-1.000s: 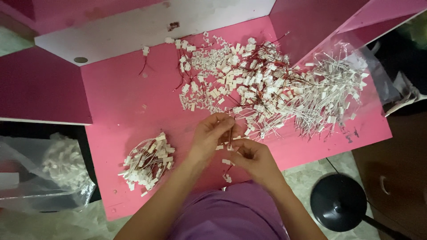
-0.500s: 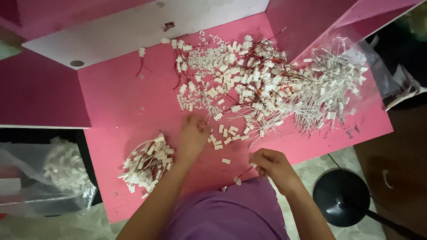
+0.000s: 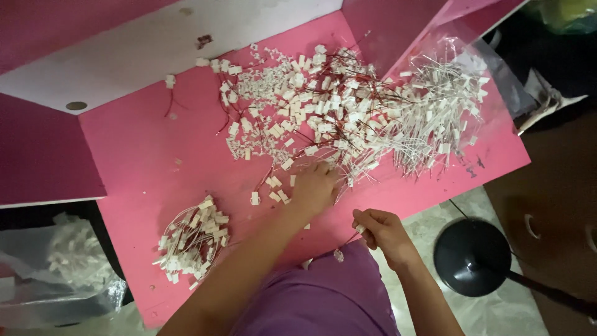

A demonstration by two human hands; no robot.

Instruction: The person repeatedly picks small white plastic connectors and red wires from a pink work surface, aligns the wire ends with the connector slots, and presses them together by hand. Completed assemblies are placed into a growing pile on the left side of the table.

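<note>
Left hand (image 3: 314,186) reaching, fingers loosely spread, into the tangled heap of small white plastic connectors on red and white wires (image 3: 348,118) toward the pink counter's (image 3: 137,155) far right corner, gripping nothing visibly. Right hand (image 3: 382,229) pinching closed on a thin red wire with a white connector (image 3: 346,245), dangling past the near edge. Possibly snagging neighbouring wires, dragging pieces off.
</note>
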